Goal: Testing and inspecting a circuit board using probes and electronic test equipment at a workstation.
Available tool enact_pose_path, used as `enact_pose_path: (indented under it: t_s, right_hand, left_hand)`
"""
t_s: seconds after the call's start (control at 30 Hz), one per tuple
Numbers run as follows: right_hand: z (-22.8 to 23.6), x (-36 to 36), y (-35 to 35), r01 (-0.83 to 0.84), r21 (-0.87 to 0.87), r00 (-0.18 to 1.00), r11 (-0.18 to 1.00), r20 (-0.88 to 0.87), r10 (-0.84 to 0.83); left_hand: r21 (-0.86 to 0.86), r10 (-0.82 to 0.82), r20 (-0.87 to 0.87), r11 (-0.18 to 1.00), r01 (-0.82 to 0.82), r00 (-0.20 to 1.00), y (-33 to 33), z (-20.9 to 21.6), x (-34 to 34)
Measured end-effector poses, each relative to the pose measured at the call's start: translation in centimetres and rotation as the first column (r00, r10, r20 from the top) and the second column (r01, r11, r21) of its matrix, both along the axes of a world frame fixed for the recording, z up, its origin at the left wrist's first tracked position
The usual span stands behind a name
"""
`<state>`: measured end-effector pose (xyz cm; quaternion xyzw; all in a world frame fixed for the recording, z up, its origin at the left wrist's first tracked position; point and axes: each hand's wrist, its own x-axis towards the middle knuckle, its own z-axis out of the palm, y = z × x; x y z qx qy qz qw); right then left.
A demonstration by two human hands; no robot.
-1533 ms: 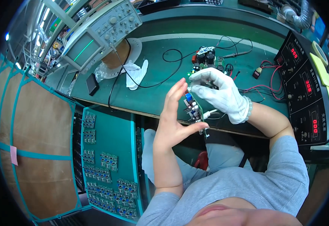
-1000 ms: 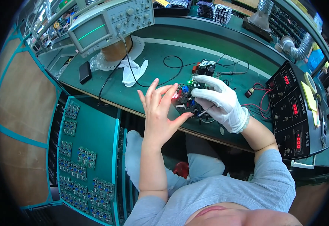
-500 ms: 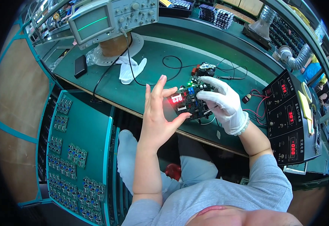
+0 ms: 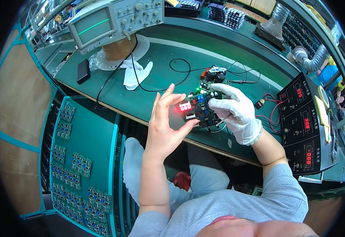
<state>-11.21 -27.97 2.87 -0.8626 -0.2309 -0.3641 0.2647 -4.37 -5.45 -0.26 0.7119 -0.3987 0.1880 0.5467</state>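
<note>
White-gloved, my right hand (image 4: pixel 238 115) pinches the right end of a small dark circuit board (image 4: pixel 204 109). My bare left hand (image 4: pixel 164 128) pinches its left end, thumb at the bottom and a finger at the top, beside glowing red numbers (image 4: pixel 186 106). I hold it up over the green table (image 4: pixel 160 57), near another board (image 4: pixel 219 75) with a green light (image 4: pixel 198 90).

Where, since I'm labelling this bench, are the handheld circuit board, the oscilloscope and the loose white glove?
Handheld circuit board (image 4: pixel 201 108): head view, middle of its component side.
Oscilloscope (image 4: pixel 118 24): head view, front panel beside the screen.
Loose white glove (image 4: pixel 131 76): head view, fabric near its middle.
</note>
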Motion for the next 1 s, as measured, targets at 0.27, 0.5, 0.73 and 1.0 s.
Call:
enact_pose_path:
  t_s: [0.27, 0.5, 0.73, 1.0]
  right_hand:
    - [-0.27, 0.08, 0.32, 0.007, -0.007, 0.998, 1.000, 0.057, -0.006]
    - [-0.06, -0.42, 0.50, -0.020, 0.026, 1.000, 0.999, -0.023, 0.021]
    - [-0.11, -0.06, 0.60, 0.005, 0.026, 0.998, 1.000, 0.070, -0.007]
    - [0.03, -0.14, 0.50, 0.004, 0.021, 0.997, 1.000, 0.079, -0.005]
  left_hand:
    - [-0.029, -0.024, -0.037, 0.999, 0.023, 0.999, 0.20, -0.02, 0.03]
    - [-0.043, -0.038, -0.057, 0.998, 0.036, 0.998, 0.23, 0.09, -0.06]
    - [-0.040, -0.035, -0.039, 0.999, 0.033, 0.999, 0.29, 0.07, 0.00]
    - [-0.077, -0.059, -0.112, 0.996, 0.050, 0.992, 0.17, -0.09, -0.05]
